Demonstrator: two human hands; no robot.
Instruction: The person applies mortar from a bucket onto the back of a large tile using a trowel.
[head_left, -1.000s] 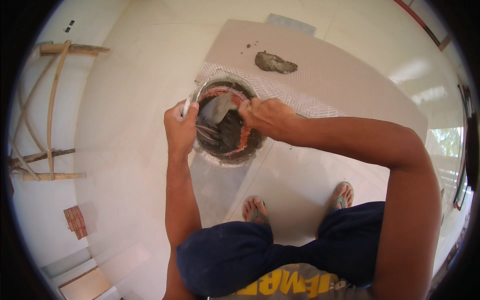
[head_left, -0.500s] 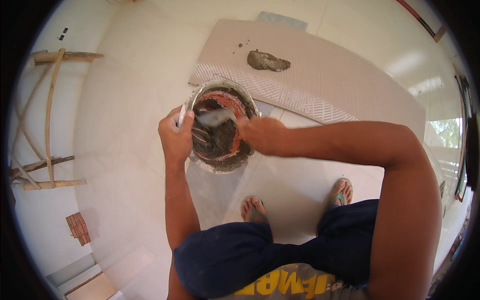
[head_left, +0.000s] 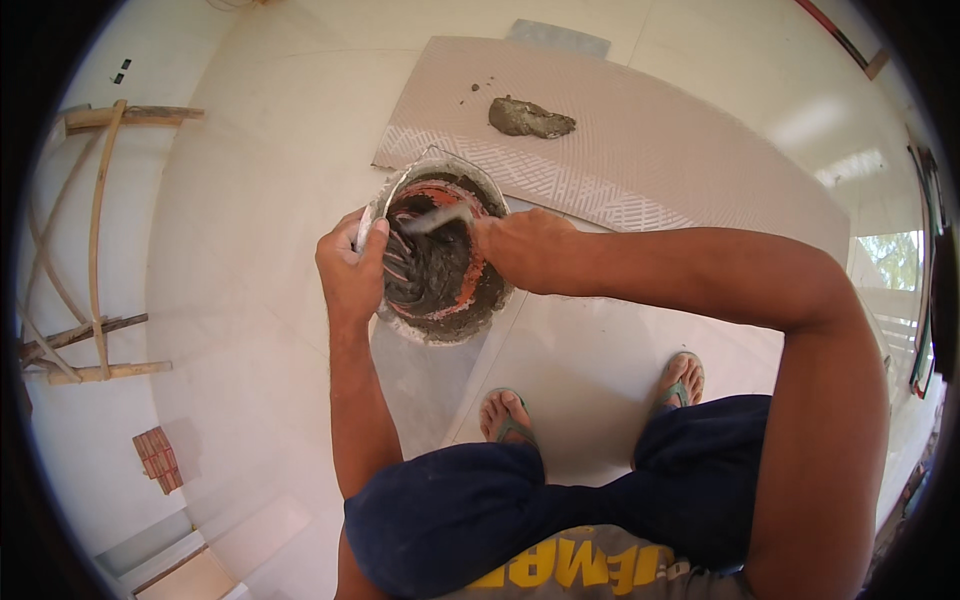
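A mortar-smeared bucket [head_left: 432, 329], orange on its inner wall, is tilted so that its mouth faces me. Wet grey mortar [head_left: 425, 268] with streaks and furrows coats its inside. At its left rim my left hand [head_left: 352, 262] is closed, thumb over the edge and fingers outside. My right hand [head_left: 522, 250] is wrapped round the handle of a trowel [head_left: 440, 218], whose grey blade reaches into the bucket over the mortar. The handle is hidden in my fist. Beyond the bucket, a lump of mortar [head_left: 530, 118] rests on a large pinkish ridged tile [head_left: 680, 160], ridged face up.
Pale tiles cover the floor [head_left: 250, 250]. A grey piece [head_left: 560, 38] shows past the big tile's far edge. At left stands a wooden frame [head_left: 100, 230], with a reddish brick-like block [head_left: 158, 460] nearer. My sandalled feet [head_left: 508, 415] are below the bucket.
The trowel blade, blurred before, now shows sharper and slightly higher in the bucket. My right forearm and elbow have shifted a little. My left hand keeps its hold on the rim.
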